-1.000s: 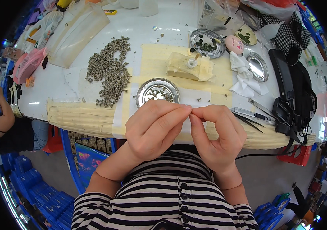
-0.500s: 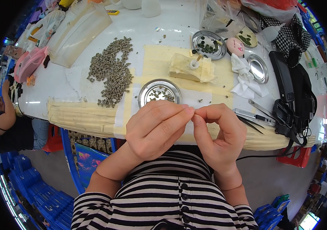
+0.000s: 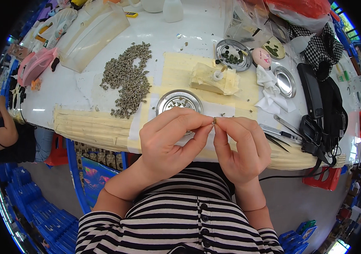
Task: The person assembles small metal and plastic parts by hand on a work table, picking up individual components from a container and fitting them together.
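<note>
My left hand (image 3: pixel 167 142) and my right hand (image 3: pixel 243 148) meet fingertip to fingertip above the near edge of the table. Between them, thumbs and forefingers pinch a tiny brownish metal piece (image 3: pixel 214 121), too small to make out fully. Just behind my left hand stands a round steel dish (image 3: pixel 160 104) with several small metal pieces in it, its near rim partly covered by my fingers. Farther left, a large heap of small grey-brown metal parts (image 3: pixel 126 80) is spread over the white table.
Beyond the dish sits a tape-wrapped block (image 3: pixel 208 78) with a small white cup. A steel plate of dark green pieces (image 3: pixel 233 56), a pink round case (image 3: pixel 261 57), white cloth (image 3: pixel 269 91), tweezers (image 3: pixel 287 125) and a black bag (image 3: pixel 330 114) lie to the right.
My left fingers, stretched out earlier, have curled into a pinch with the thumb. The tiny piece now shows between both hands' fingertips. The whole view has shifted slightly.
</note>
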Demonstrator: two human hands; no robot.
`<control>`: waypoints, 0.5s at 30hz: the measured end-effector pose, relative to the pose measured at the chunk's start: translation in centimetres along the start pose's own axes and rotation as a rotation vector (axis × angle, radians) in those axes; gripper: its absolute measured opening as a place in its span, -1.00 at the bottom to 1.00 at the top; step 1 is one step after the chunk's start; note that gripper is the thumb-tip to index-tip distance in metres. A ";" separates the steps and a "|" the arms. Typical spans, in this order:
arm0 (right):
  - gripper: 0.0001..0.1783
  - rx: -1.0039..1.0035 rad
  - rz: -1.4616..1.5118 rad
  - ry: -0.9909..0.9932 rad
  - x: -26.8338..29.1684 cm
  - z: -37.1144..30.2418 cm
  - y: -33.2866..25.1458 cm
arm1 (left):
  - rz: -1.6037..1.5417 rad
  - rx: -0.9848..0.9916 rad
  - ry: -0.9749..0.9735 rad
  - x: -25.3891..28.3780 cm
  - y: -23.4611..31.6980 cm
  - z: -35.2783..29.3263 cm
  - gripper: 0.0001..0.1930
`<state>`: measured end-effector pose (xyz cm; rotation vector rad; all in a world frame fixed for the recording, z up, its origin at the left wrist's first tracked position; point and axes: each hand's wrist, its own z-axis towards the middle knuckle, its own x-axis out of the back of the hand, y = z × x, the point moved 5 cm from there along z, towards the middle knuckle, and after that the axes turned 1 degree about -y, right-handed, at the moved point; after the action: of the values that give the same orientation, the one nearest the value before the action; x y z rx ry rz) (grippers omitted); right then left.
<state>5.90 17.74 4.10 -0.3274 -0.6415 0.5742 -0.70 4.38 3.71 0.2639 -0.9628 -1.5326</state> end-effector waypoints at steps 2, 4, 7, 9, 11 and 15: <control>-0.75 -0.015 0.009 -0.004 0.0 0.0 0.1 | 0.044 -0.047 0.003 -0.1 -0.1 -0.1 -0.80; -0.75 -0.038 0.017 -0.010 0.0 0.0 0.2 | 0.093 -0.119 -0.017 -0.1 0.0 0.0 -0.81; -0.76 -0.037 0.014 -0.023 -0.1 -0.1 0.2 | 0.108 -0.157 -0.026 0.0 -0.1 -0.1 -0.81; -0.77 -0.024 0.003 -0.022 -0.1 -0.2 0.1 | 0.087 -0.129 -0.030 0.0 -0.2 -0.1 -0.82; -0.77 -0.012 -0.013 -0.019 -0.3 -0.3 0.0 | 0.055 -0.070 -0.036 0.0 -0.1 -0.2 -0.83; -0.75 0.020 -0.036 -0.013 -0.5 -0.4 -0.2 | -0.017 0.032 -0.047 0.1 -0.3 -0.3 -0.86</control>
<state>5.94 17.20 3.62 -0.2928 -0.6528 0.5480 -0.76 4.11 3.40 0.2603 -1.0246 -1.5456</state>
